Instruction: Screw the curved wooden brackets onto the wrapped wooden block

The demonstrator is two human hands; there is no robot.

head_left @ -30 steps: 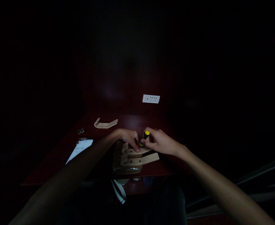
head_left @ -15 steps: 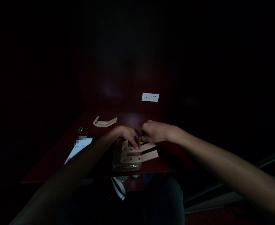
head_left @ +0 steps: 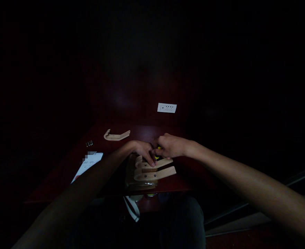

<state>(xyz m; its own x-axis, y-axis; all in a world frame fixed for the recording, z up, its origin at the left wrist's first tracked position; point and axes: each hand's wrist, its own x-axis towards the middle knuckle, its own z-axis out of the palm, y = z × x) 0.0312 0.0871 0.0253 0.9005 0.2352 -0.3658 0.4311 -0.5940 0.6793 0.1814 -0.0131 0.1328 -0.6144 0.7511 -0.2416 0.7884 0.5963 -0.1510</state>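
Two curved pale wooden pieces lie side by side on a brown, plastic-wrapped block (head_left: 131, 185). The nearer wooden piece (head_left: 142, 177) shows two dark screw heads. On the farther wooden piece (head_left: 165, 162) one dark screw head shows. My left hand (head_left: 144, 149) is closed at this farther piece, thumb pressed on it by the second hole; its other fingers are partly hidden. Just above that spot, my right hand (head_left: 171, 145) grips a yellow-handled screwdriver (head_left: 157, 155), tilted with its tip down at the wood. Whether a screw sits under the tip is too small to tell.
A third curved wooden piece (head_left: 117, 136) lies at the back of the dark red table (head_left: 61, 180). Several small screws (head_left: 89, 143) lie at the left, near a lit phone (head_left: 90, 164). A white socket plate (head_left: 167, 108) is on the wall. A white strap (head_left: 132, 208) hangs below the table edge.
My right hand has turned a little around the screwdriver, and more of its yellow handle shows. My left hand has barely moved; the wooden pieces stay in place.
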